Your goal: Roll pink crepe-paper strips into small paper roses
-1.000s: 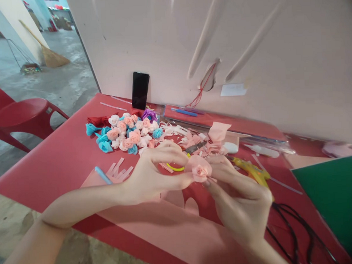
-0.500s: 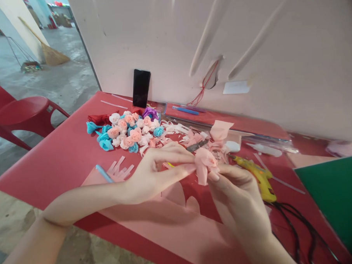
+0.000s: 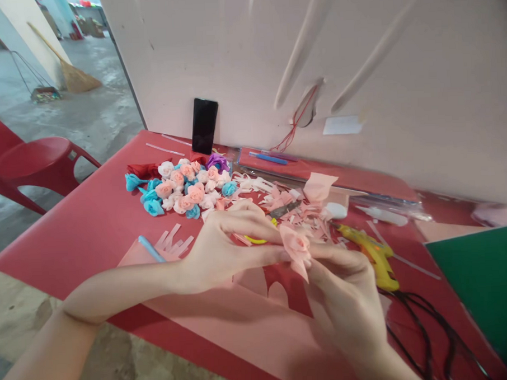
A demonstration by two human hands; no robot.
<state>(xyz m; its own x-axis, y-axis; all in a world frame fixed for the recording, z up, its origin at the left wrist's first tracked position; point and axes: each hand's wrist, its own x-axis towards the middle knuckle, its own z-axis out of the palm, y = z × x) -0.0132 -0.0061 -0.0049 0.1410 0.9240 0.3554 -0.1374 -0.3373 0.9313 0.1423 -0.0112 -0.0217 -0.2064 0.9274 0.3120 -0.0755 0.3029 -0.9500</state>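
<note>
While curled inward, both hands (image 3: 218, 248) (image 3: 346, 289) on flower (image 3: 297, 245)

Red tabletop (image 3: 90, 214) in front of a pale panel (image 3: 231, 56) with raised diagonal ribs (image 3: 301, 50) and a ragged hole (image 3: 307, 117). Red chair (image 3: 29, 158) at left. Grey floor (image 3: 103, 112), shiny patches. Broom (image 3: 78, 77) and dustpan (image 3: 45, 94) by a pale pillar (image 3: 17, 21); bluish pillar (image 3: 61, 16) further back. Far clutter (image 3: 90, 26) too blurred to ID.

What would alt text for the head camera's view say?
Someone's left hand and right hand hold a pink flower over a red table. Beyond lie more flowers and scraps; a glue gun lies at right, a phone stands behind the flowers.
</note>
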